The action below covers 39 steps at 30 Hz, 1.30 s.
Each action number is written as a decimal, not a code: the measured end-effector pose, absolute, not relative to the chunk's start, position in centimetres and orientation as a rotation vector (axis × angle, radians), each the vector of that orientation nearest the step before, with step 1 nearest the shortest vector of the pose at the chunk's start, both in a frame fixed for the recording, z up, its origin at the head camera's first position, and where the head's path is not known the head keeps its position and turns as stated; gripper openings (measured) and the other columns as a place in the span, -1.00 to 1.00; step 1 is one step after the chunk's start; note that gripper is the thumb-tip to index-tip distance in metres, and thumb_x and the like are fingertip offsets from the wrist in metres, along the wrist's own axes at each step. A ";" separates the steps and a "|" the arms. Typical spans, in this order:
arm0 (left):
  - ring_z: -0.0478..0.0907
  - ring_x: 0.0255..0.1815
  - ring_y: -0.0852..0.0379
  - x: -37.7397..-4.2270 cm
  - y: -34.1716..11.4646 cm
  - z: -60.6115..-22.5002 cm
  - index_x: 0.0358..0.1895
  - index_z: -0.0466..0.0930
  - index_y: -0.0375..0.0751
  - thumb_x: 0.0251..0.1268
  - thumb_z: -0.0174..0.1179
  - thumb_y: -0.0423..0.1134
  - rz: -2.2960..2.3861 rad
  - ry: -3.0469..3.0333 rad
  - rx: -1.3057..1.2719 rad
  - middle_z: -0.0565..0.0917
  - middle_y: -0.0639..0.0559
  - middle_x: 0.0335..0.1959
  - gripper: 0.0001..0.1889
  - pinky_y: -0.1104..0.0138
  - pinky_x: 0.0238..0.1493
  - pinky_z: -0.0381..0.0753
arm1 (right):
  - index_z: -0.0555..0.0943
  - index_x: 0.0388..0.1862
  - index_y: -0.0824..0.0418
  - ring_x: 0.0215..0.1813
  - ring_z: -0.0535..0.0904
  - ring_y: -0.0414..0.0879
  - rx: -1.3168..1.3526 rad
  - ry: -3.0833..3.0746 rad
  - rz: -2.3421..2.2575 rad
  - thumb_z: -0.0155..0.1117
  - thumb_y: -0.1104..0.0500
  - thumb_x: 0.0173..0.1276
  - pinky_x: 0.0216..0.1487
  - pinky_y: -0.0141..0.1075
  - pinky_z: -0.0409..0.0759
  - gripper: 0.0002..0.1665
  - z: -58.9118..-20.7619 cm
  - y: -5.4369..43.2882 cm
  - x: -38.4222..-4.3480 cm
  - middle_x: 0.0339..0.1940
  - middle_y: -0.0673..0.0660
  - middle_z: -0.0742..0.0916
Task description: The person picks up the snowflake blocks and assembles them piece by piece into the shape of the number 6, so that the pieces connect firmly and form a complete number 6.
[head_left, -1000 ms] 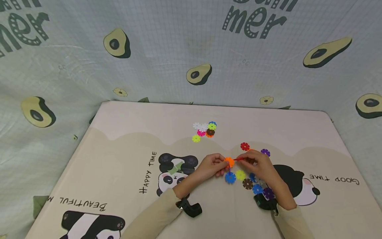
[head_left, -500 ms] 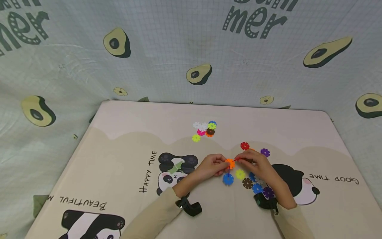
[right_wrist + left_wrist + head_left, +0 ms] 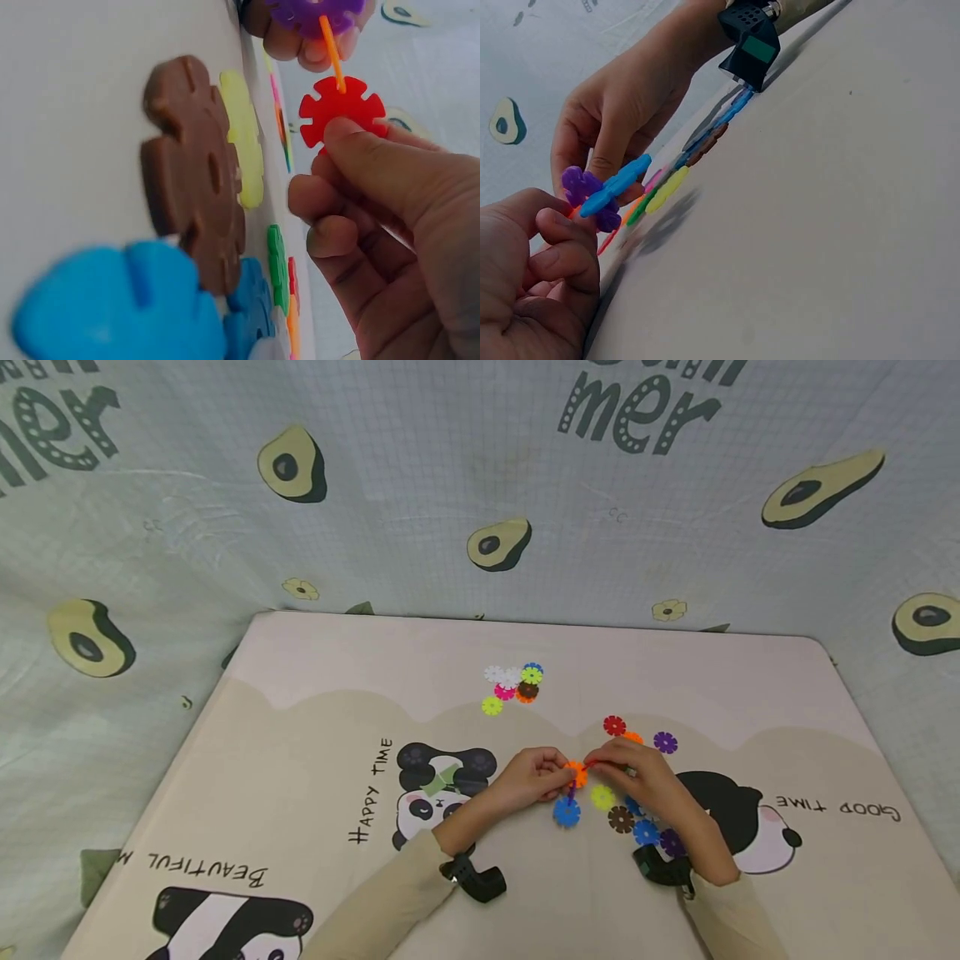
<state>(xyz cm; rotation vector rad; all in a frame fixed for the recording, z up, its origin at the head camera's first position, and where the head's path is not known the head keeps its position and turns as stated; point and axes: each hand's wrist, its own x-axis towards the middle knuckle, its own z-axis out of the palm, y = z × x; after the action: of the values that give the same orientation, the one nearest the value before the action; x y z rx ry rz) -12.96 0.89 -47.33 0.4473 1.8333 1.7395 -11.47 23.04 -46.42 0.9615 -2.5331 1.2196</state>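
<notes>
My left hand pinches an orange notched plastic disc between thumb and fingers. Joined to it is a purple disc, and a blue disc hangs below, its slot crossing the purple one in the left wrist view. With thumb and fingertips, my right hand grips a red notched disc. Seen from the right wrist, the orange disc is edge-on and its end meets a slot in the red disc's rim. The fingers of both hands hide part of the pieces.
Loose discs lie around my right hand: yellow-green, brown, blue, purple and red. Farther back is a mixed group, including a pink disc. A panda-print cloth covers the table; a patterned curtain rises behind.
My right hand has shifted slightly left, bringing the red disc closer against the orange one. The hanging blue disc has swung a little to the left and down.
</notes>
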 end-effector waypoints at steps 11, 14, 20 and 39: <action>0.40 -0.59 0.29 -12.9 0.8 -47.4 -0.21 0.50 -0.51 0.41 0.13 -0.39 1.732 1.829 0.459 0.54 0.08 -0.54 -0.84 0.57 -0.49 0.44 | 0.73 -0.24 0.28 -0.28 0.62 -0.12 0.938 -2.504 1.219 0.38 0.57 0.05 -0.10 -0.61 0.48 -0.68 -46.5 22.8 -11.4 -0.35 0.07 0.76; 0.42 -0.58 0.29 -12.9 0.8 -47.3 -0.20 0.50 -0.50 0.41 0.13 -0.39 1.716 1.834 0.450 0.54 0.07 -0.53 -0.85 0.57 -0.48 0.46 | 0.73 -0.25 0.29 -0.30 0.61 -0.13 0.949 -2.509 1.217 0.37 0.56 0.05 -0.12 -0.61 0.48 -0.69 -46.5 22.7 -11.4 -0.36 0.06 0.75; 0.44 -0.57 0.27 -12.9 0.7 -47.5 -0.19 0.49 -0.50 0.42 0.12 -0.40 1.718 1.827 0.455 0.54 0.07 -0.52 -0.85 0.57 -0.47 0.47 | 0.74 -0.24 0.25 -0.30 0.59 -0.17 0.936 -2.588 1.140 0.38 0.49 0.11 -0.16 -0.52 0.56 -0.75 -46.4 22.5 -11.3 -0.34 0.02 0.72; 0.47 -0.64 0.24 -13.0 0.9 -47.4 0.03 0.57 -0.38 0.35 0.24 -0.22 1.730 1.811 0.430 0.61 0.06 -0.48 -0.69 0.50 -0.60 0.41 | 0.68 -0.14 0.27 -0.29 0.54 -0.18 1.025 -2.583 1.324 0.33 0.50 0.18 -0.19 -0.46 0.59 -0.71 -46.0 22.0 -11.2 -0.30 0.08 0.68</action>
<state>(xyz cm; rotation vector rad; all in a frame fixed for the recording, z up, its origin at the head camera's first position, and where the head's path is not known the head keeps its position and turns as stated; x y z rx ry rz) -12.98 0.87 -47.43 0.4296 1.8106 1.7302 -11.18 22.04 -46.01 1.0253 -2.5827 1.3235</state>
